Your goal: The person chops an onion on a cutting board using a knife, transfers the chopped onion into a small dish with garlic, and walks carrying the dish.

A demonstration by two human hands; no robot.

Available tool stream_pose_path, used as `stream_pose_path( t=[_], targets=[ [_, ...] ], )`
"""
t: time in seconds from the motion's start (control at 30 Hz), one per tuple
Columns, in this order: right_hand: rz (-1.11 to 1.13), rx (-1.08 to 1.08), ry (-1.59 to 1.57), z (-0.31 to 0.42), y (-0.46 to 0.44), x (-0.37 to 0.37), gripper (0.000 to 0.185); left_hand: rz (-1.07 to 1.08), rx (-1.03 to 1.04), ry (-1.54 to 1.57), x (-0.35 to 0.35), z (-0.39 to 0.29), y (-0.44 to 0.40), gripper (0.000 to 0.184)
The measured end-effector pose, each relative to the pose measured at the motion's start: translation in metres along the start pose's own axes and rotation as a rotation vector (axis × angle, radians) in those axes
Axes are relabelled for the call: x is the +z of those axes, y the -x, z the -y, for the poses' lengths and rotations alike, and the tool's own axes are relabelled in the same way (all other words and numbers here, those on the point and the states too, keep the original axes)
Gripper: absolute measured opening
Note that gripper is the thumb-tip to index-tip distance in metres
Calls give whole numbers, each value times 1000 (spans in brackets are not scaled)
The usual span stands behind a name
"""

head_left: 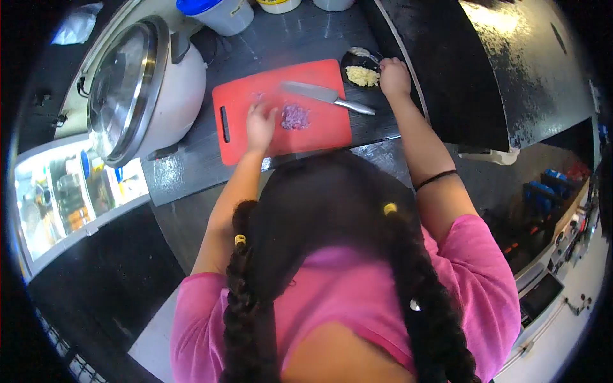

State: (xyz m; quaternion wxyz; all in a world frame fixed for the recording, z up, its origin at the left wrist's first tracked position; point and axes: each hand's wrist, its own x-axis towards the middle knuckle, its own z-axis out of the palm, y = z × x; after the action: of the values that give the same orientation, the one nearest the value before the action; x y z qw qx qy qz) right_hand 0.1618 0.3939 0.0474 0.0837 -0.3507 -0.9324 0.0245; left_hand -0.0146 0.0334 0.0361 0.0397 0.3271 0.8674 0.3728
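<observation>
On the red cutting board [246, 96] lies a small heap of chopped purple onion [295, 117]. My left hand [260, 127] is just left of the heap, over the board, thumb apart from the fingers and nothing held. A knife [319, 93] with a metal handle rests across the board's right part, its handle over the edge. At the upper right, a small black dish [350, 60] contains minced pale yellow food [363, 76], perhaps garlic. My right hand [394, 78] is at the dish's right rim, fingers closed around the handle of a spoon [369, 55] whose bowl lies in the dish.
A large white cooker [175, 96] with a glass lid stands left of the board. Tubs, one with a blue lid [198, 5], line the back of the dark counter [281, 41]. A raised edge [408, 57] runs along the right. A lit display case [64, 198] is at far left.
</observation>
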Motion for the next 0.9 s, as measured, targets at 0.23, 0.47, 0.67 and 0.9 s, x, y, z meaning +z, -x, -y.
stream_pose_path(
  t=[0.23, 0.47, 0.67, 0.9],
  targets=[
    [-171, -118, -320, 38, 10, -15, 12, 75, 80, -48, 2, 26, 23, 18],
    [145, -290, -469, 118, 74, -24, 17, 293, -126, -22, -16, -13, 20, 66],
    [167, -308, -313, 127, 118, 1, 23, 418, -94, -50, 4, -25, 13, 84],
    [341, -270, -286, 165, 135, -17, 28, 290, -45, 69, 22, -18, 10, 70]
  ],
)
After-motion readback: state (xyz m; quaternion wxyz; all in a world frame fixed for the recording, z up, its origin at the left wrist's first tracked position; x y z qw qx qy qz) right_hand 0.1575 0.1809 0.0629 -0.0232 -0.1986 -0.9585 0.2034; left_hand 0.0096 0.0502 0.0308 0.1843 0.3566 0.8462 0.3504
